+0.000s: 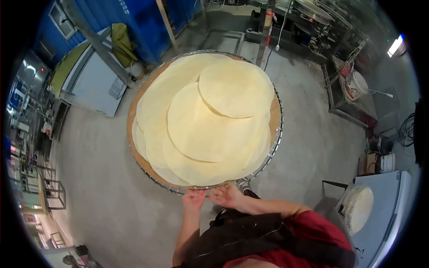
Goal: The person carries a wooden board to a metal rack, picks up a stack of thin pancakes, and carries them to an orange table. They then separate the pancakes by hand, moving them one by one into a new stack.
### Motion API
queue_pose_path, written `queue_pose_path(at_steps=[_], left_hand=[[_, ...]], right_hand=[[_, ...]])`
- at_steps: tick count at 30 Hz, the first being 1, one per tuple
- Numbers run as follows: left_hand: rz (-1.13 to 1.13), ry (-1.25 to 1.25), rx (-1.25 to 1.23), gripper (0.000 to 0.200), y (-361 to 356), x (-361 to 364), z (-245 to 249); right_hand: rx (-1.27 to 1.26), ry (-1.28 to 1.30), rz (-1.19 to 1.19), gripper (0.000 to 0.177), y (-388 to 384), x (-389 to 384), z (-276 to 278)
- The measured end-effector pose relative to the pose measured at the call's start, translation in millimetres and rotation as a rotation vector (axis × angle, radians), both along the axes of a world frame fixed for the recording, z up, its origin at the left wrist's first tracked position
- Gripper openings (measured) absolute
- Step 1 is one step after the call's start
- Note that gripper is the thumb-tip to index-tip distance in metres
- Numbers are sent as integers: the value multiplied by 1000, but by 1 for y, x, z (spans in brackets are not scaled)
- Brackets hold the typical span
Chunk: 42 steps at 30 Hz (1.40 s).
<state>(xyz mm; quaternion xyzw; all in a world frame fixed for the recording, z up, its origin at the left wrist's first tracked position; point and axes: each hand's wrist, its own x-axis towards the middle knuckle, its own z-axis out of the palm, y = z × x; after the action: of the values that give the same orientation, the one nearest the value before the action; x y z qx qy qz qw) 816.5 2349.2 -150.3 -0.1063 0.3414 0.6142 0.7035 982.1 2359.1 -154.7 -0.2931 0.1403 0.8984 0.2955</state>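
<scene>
A large round rack with a metal rim (281, 119) stands before me, lined with a brown sheet (132, 120). Several thin, pale yellow round pancakes (196, 127) overlap on it, covering most of the surface. The topmost pancake (237, 88) lies toward the far right side. At the near edge, my left hand (194, 199) has its fingers curled at the rim. Close beside it on the right, my right hand (227, 195) is also closed at the rim, by the pancakes' near edge. The fingertips of both hands are partly hidden.
A white chest freezer (94, 82) with a green cover stands at the far left. Machinery (308, 33) fills the back right. A metal workbench (353, 96) holds a white bucket (359, 84). Near right, a round pale stack (358, 209) sits by another white freezer (386, 201).
</scene>
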Motion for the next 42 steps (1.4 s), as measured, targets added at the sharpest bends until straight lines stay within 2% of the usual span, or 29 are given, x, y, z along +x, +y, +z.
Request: queue_pose_path(at_steps=[1, 2, 3, 5, 6, 7, 8, 10, 13, 16, 17, 20, 21, 23, 24, 25, 28, 32, 35, 38, 40, 42], left_hand=[[26, -60, 36, 47, -8, -8, -24], [-21, -23, 22, 49, -9, -11, -23], [-63, 14, 14, 50, -7, -12, -17], [-45, 34, 33, 49, -4, -10, -4], [-16, 42, 6, 49, -2, -7, 6], [8, 50, -26, 49, 0, -4, 16], [31, 58, -64, 49, 0, -1, 22], [54, 44, -56, 49, 0, -2, 27], [117, 74, -80, 46, 0, -4, 28], [175, 157, -39, 45, -2, -8, 20], [193, 191, -14, 45, -3, -11, 17], [280, 152, -58, 47, 2, -16, 22], [309, 122, -47, 46, 3, -16, 21], [358, 64, -21, 43, 7, -19, 19], [341, 81, -22, 43, 8, -21, 12], [323, 97, -24, 42, 9, -22, 4], [261, 126, -17, 39, 11, -14, -1], [266, 108, -11, 31, 14, -14, -16], [262, 133, -133, 27, -5, -25, -73], [357, 105, -135, 22, -3, -17, -76], [267, 107, -95, 24, -3, -15, -64], [212, 80, -66, 30, -3, -11, -50]], right_hand=[[-13, 104, 192, 43, -6, 25, -9], [-9, 203, 392, 40, 0, 57, -15], [172, -186, 500, 31, 8, 92, 13], [594, -797, 909, 20, 56, 157, 35], [661, -983, 656, 19, 75, 186, 73], [859, -1044, 314, 19, 85, 237, 8], [472, -1181, 266, 20, 114, 261, 2], [508, -1292, 32, 27, 153, 282, 24], [264, -1167, -59, 37, 207, 286, -26], [476, -626, -353, 47, 237, 252, -41], [340, -648, -372, 47, 249, 250, -68], [378, -631, -398, 47, 250, 242, -97], [374, -682, -419, 61, 243, 233, -82], [316, -903, -396, 63, 252, 229, -105], [284, -1016, -388, 63, 253, 224, -99], [253, -1011, -388, 55, 249, 223, -93], [199, -1062, -428, 57, 243, 209, -63], [263, -1209, -372, 70, 240, 211, -80], [224, -1263, -319, 68, 247, 220, -100], [180, -1259, -289, 60, 239, 215, -78], [192, -1257, -274, 60, 234, 211, -66], [216, -1298, -234, 70, 235, 210, -71]])
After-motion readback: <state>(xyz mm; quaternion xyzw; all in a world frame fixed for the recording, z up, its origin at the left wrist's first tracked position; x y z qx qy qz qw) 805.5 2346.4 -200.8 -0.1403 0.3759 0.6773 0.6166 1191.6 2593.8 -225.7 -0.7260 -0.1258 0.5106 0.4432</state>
